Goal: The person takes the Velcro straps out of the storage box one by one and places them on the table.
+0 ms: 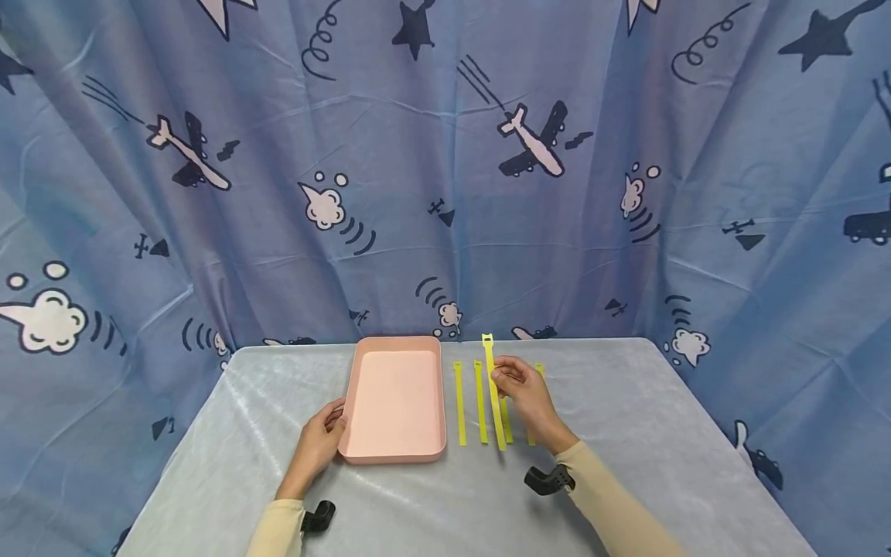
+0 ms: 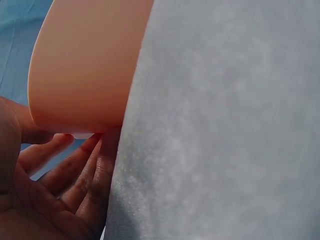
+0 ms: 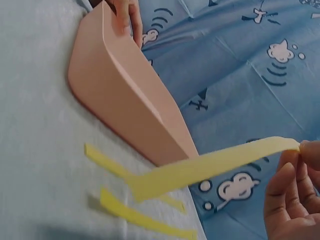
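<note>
My left hand (image 1: pixel 320 445) holds the near left side of a shallow pink tray (image 1: pixel 393 456). In the left wrist view its thumb is at the rim and its fingers (image 2: pixel 82 177) are against the outer wall. To the right of the tray, my right hand (image 1: pixel 525 394) pinches a yellow cable strap (image 1: pixel 493 387) with a slotted head. That strap is raised off the table, its head pointing away from me and its tail hanging towards me. Several like straps, among them a leftmost strap (image 1: pixel 460 406) and a second strap (image 1: pixel 481 406), lie side by side beneath it; the hand partly covers some.
A grey cloth-covered table (image 1: pixel 626 433) carries everything. Behind it hangs a blue curtain (image 1: pixel 418 193) printed with planes and stars. Each wrist wears a black camera mount, such as the right mount (image 1: pixel 548 480).
</note>
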`<state>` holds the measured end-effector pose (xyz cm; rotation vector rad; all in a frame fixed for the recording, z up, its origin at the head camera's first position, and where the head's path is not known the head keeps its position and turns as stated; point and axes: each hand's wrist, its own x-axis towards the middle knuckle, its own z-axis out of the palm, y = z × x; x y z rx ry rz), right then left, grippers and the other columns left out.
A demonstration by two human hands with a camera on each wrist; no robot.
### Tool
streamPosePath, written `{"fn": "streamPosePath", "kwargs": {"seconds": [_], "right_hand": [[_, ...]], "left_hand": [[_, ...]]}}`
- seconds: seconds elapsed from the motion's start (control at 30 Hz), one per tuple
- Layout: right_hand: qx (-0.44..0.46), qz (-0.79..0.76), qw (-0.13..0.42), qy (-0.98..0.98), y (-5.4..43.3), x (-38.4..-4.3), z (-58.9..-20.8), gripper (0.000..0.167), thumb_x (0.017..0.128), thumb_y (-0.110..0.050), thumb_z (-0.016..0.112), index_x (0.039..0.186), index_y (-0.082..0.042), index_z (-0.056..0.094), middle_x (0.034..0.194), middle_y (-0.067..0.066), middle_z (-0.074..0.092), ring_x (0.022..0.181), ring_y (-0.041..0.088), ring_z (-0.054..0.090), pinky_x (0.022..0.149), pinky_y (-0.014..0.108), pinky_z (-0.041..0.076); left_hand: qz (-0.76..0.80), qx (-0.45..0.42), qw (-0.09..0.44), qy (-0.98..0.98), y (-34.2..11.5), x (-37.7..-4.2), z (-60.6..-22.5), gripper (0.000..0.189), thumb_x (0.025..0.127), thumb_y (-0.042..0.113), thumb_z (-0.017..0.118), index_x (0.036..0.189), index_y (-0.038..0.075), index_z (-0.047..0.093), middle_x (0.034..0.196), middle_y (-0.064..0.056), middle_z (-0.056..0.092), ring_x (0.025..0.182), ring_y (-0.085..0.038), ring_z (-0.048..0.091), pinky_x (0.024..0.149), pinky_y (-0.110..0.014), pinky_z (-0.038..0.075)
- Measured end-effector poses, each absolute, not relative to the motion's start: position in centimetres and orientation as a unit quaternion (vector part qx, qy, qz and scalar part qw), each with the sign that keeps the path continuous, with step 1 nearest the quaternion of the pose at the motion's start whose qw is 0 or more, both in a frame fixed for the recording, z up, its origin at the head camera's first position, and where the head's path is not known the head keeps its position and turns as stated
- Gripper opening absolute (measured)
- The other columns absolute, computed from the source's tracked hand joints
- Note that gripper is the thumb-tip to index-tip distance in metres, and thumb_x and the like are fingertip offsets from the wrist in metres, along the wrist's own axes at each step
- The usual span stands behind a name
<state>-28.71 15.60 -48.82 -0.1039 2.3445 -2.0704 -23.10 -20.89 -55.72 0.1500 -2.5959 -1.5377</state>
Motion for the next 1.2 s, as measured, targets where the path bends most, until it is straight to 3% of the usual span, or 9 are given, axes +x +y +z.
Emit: {"fn": "streamPosePath", "kwargs": {"seconds": [0.37,0.97,1.2], "right_hand": [[0.002,-0.643,0.0,0.766,19.6,-28.7,-49.2,0.033,0.098,-0.02,0.061,0.127,-0.005,0.055,0.099,-0.003,0.061,0.085,0.009,0.061,0.08,0.027,0.054],[0.017,-0.648,0.002,0.761,24.3,-29.2,-49.8,0.038,0.1,-0.02,0.058,0.131,0.001,0.05,0.094,-0.011,0.063,0.083,0.004,0.06,0.076,0.02,0.053],[0.037,-0.636,0.022,0.77,25.8,-29.7,-50.7,0.04,0.099,-0.026,0.059,0.131,-0.003,0.051,0.098,-0.009,0.065,0.084,0.004,0.06,0.074,0.021,0.053]], "left_hand": [[-0.496,0.046,0.06,-0.865,-20.7,-23.1,-55.1,0.042,0.1,0.012,0.053,0.141,0.004,0.051,0.129,-0.023,0.063,0.116,-0.034,0.063,0.098,-0.046,0.052],[-0.506,0.047,0.054,-0.86,-20.7,-23.0,-55.0,0.042,0.1,0.01,0.051,0.141,0.002,0.051,0.129,-0.025,0.063,0.116,-0.035,0.063,0.097,-0.045,0.052],[-0.51,0.046,0.054,-0.857,-20.7,-23.0,-55.1,0.042,0.1,0.008,0.052,0.141,0.002,0.051,0.128,-0.025,0.063,0.116,-0.035,0.063,0.097,-0.045,0.052]]}}
